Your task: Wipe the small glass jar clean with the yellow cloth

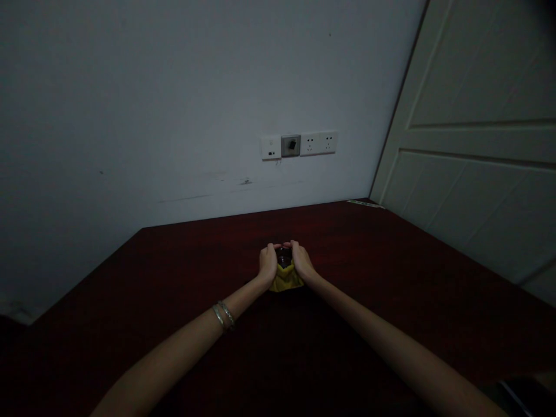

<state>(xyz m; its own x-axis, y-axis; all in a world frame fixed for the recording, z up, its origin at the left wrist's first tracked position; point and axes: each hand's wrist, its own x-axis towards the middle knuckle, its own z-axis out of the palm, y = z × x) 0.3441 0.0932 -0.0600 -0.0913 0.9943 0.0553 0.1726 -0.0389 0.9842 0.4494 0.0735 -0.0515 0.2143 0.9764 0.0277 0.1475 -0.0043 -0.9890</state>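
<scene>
Both of my arms reach forward over the dark red table. My left hand (268, 263) curves around the left side of a small, shiny, see-through glass vessel (284, 256). On its right side my right hand (301, 262) is cupped the same way, with the fingers of both hands close together behind the rim. A yellow cloth (286, 280) lies bunched against the front and lower part of the glass, below and between my palms. The fingertips and the bottom of the glass are mostly hidden. Whether the cloth goes right around the glass I cannot tell.
The dark red tabletop (208, 249) meets a pale wall (174, 104) at the back. Several sockets and switches (309, 144) sit on that wall. A white panelled door (473, 174) borders the right side. A thin printed strip (365, 203) lies at the far right corner.
</scene>
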